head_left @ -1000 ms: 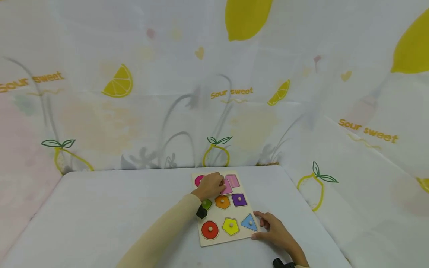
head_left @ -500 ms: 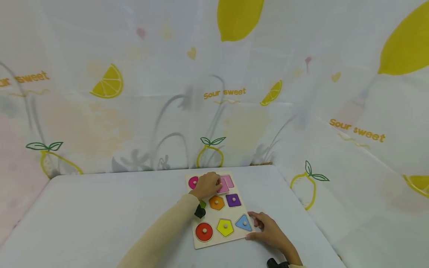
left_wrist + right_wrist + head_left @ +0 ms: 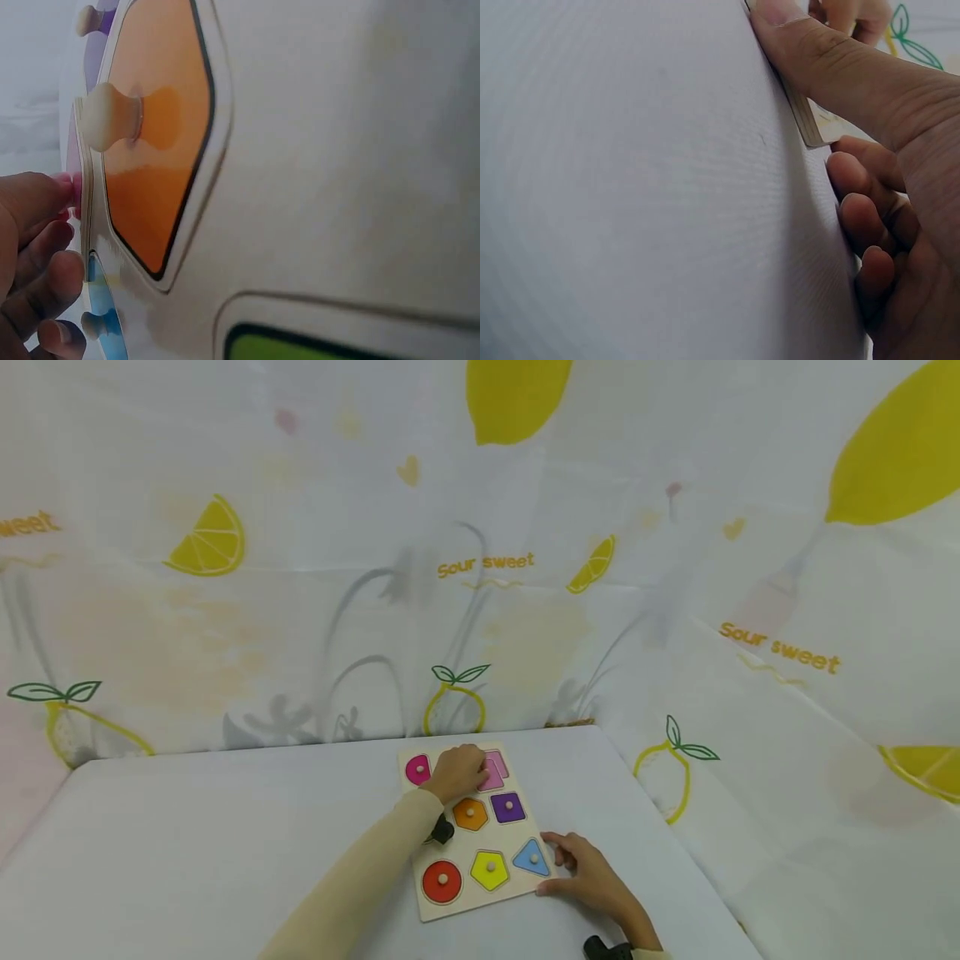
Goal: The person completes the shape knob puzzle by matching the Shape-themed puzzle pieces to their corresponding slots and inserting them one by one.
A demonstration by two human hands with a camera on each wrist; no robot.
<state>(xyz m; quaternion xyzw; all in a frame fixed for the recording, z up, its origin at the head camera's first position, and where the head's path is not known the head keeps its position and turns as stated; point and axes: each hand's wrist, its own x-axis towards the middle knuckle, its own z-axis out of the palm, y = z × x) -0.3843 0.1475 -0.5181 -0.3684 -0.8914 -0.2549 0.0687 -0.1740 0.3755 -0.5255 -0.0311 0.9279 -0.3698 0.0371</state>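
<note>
A wooden peg puzzle board [image 3: 467,843] lies on the table with coloured knobbed pieces in it. My left hand [image 3: 456,772] is over its far part, pinching the knob of a pink puzzle piece [image 3: 491,782]. That piece sits raised and offset over the pink recess [image 3: 497,760] at the far right. In the left wrist view, thumb and fingers [image 3: 45,202] hold the pink knob, and the piece's edge stands off the board. My right hand [image 3: 588,877] grips the board's near right corner between thumb and index finger; in the right wrist view the other fingers curl beside it.
On the board are a magenta piece [image 3: 417,768], orange hexagon [image 3: 467,817], purple square [image 3: 504,808], red circle [image 3: 435,885], yellow pentagon [image 3: 483,875] and blue triangle [image 3: 529,862]. A green piece [image 3: 300,346] shows in the left wrist view. The white table [image 3: 225,843] meets a lemon-print cloth [image 3: 300,610] behind.
The head view has swung right, so everything shifts left in it. My left hand and the pink piece move only slightly over the board; my right hand stays at the corner.
</note>
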